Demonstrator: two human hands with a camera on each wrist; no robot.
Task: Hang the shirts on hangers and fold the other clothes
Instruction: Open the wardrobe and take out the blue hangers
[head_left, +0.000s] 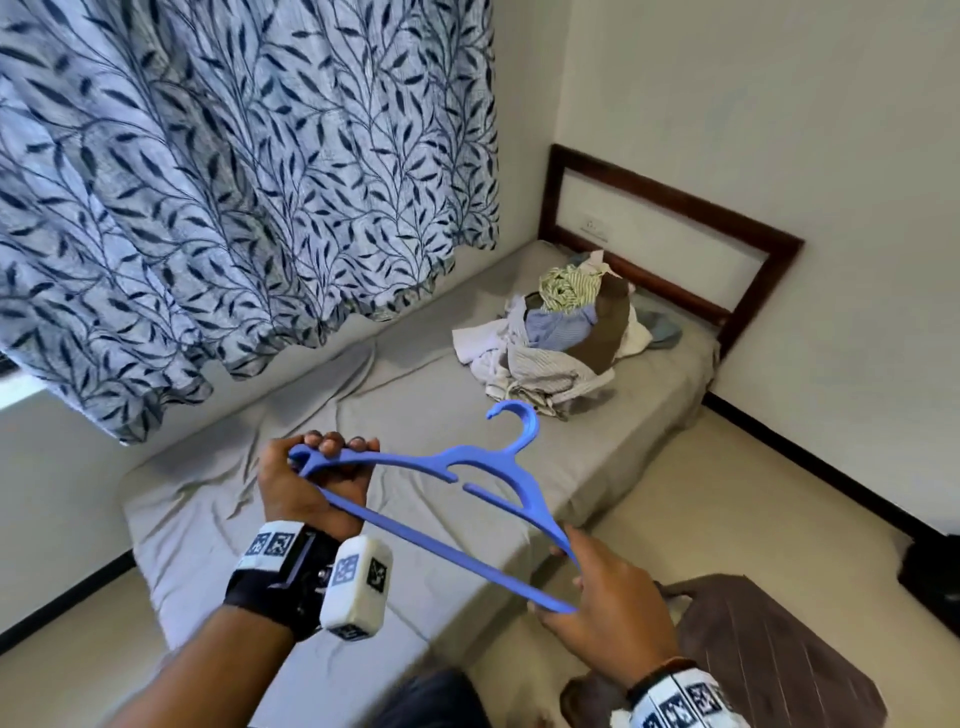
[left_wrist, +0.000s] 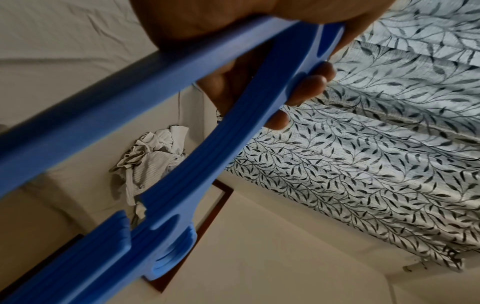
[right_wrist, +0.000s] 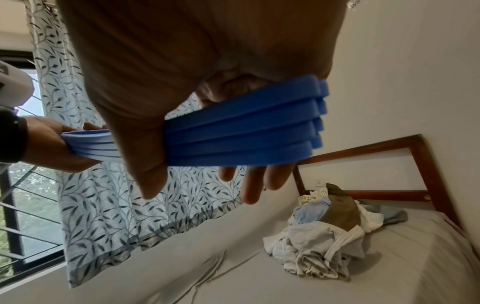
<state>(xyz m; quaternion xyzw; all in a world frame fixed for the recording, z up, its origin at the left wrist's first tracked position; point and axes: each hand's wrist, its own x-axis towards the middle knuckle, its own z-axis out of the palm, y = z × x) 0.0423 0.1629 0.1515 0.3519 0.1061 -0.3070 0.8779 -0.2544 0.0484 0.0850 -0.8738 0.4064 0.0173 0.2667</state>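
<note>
Several blue plastic hangers (head_left: 415, 458) are stacked together and held in the air over the bed, hooks pointing away from me. My left hand (head_left: 311, 483) grips the stack's left end, fingers curled over the top bar (left_wrist: 103, 115). My right hand (head_left: 597, 587) holds the right corner, with the stack (right_wrist: 239, 131) pinched between thumb and fingers. A pile of mixed clothes (head_left: 566, 332) lies at the far end of the bed near the headboard, beyond the hangers and touched by neither hand; it shows striped, light blue, brown and white cloth (right_wrist: 327, 236).
The bed (head_left: 415, 374) has a wrinkled grey sheet and a dark wooden headboard (head_left: 675, 208) against the wall. A leaf-patterned curtain (head_left: 234, 182) hangs over its far side, with a barred window (right_wrist: 23, 185) behind. A brown seat (head_left: 769, 649) stands at my lower right.
</note>
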